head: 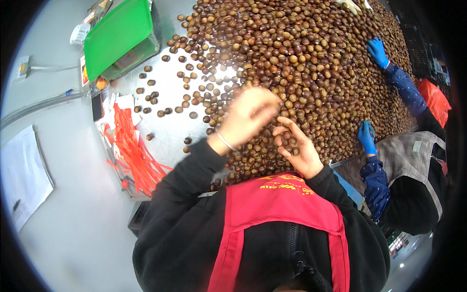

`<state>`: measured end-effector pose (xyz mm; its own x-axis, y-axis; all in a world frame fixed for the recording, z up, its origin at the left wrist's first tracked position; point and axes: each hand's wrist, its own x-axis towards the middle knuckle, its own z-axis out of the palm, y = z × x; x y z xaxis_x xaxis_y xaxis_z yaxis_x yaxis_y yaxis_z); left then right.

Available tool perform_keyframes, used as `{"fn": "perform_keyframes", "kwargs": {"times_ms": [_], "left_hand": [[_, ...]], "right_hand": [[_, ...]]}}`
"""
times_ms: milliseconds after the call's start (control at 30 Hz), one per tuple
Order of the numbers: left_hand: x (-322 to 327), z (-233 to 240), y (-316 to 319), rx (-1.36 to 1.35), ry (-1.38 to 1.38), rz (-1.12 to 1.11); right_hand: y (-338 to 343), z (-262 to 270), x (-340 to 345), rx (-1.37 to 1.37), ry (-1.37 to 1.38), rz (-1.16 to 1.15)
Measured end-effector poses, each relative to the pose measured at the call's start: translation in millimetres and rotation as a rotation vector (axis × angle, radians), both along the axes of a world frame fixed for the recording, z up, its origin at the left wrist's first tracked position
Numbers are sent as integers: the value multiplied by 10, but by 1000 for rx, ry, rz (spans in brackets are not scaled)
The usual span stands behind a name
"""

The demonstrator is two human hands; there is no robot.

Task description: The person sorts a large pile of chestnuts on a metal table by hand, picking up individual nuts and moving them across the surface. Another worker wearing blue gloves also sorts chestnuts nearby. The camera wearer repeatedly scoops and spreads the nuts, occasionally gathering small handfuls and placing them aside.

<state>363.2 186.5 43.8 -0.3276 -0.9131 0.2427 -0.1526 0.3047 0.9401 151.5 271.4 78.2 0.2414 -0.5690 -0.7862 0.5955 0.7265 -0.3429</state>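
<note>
A large heap of brown, glossy nuts with tan patches, which look like chestnuts [303, 69], covers the metal tabletop [168, 84] before me. Cupped palm up over the near part of the heap, my right hand [301, 149] holds several nuts [288, 140] against its bent fingers. My left hand [251, 109], with a pale bangle at the wrist, is just left of it and blurred by motion. Its fingertips point towards the heap, and I cannot tell whether anything is in them.
At the right, a co-worker's blue-gloved hands [377, 53] touch the heap. Another pale glove [350, 5] shows at the far edge. Left stand a bin with a green tray [120, 36], red ribbons [133, 146] and a phone [97, 107]. A paper sheet [25, 175] lies farther left.
</note>
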Motion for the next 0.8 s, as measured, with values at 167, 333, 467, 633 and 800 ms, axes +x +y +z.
{"fn": "perform_keyframes", "kwargs": {"times_ms": [167,333,467,633,800], "left_hand": [[-119,20,538,14,23,68],[721,-346,467,202,-31,762],[1805,-721,299,-1,-221,1075],[2143,-1123,263,41,-504,1140],[1583,-1100,228,164,29,942]], "right_hand": [[37,-96,-72,-35,-135,-71],[124,-152,-169,-67,-325,-102],[146,-151,-158,-86,-258,-37],[183,-152,-134,-177,-223,35],[221,-91,-166,-195,-178,89]]}}
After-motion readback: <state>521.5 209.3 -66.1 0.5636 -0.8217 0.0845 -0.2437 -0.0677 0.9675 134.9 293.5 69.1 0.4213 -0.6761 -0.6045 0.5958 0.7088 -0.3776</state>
